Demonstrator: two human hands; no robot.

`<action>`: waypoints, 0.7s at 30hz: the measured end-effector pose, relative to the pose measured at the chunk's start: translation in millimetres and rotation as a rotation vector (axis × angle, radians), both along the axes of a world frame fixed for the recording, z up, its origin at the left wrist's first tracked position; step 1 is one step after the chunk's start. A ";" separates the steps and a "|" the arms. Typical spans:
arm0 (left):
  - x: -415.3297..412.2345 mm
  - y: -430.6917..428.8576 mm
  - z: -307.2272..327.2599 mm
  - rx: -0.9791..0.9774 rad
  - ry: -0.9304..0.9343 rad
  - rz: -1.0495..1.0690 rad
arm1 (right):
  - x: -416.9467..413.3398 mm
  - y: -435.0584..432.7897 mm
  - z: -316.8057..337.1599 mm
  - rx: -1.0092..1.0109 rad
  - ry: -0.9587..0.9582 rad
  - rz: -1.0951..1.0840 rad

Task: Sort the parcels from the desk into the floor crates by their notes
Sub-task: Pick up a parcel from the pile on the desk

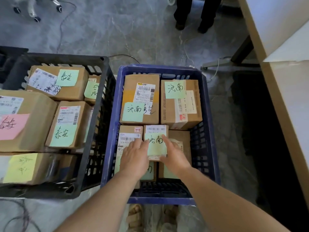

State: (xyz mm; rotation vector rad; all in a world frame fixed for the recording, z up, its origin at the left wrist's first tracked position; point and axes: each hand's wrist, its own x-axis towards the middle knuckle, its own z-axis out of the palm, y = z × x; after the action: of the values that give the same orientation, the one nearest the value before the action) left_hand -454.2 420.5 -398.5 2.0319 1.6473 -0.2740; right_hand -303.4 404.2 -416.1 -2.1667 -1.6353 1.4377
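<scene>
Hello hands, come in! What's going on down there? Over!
Left hand and right hand both on parcel, fingers fairly flat. Parcel in blue crate, atop others. Nothing in the way.

The left forearm (pixel 107 198) and the right forearm (pixel 217 195) are bare and reach forward and down, almost parallel. The left hand (pixel 133 156) lies palm down, its fingers straight and touching the left side of a small parcel (pixel 156 129). The right hand (pixel 174 156) is at the parcel's right side, with the index finger straight along it and the thumb spread against the near edge.
</scene>
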 end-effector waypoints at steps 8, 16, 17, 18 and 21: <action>-17.0 12.3 11.9 0.000 -0.007 0.002 | -10.0 10.4 4.0 -0.128 -0.198 0.135; -15.9 7.5 85.7 -0.002 -0.022 -0.095 | -4.1 2.1 106.4 0.064 -0.377 0.107; -14.8 5.3 99.0 0.004 -0.027 -0.109 | -3.0 -2.3 122.8 0.086 -0.396 0.106; -13.5 3.1 112.2 0.015 -0.034 -0.125 | -2.4 -6.6 139.3 0.108 -0.413 0.102; -6.7 -7.0 152.5 0.084 -0.054 -0.204 | 0.8 -24.2 185.4 0.175 -0.471 0.067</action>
State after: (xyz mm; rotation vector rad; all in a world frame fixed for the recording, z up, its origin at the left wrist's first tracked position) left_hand -460.9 413.5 -246.0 2.2536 1.4430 -0.2214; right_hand -302.6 380.0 -230.8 -2.4930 -1.8982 0.7887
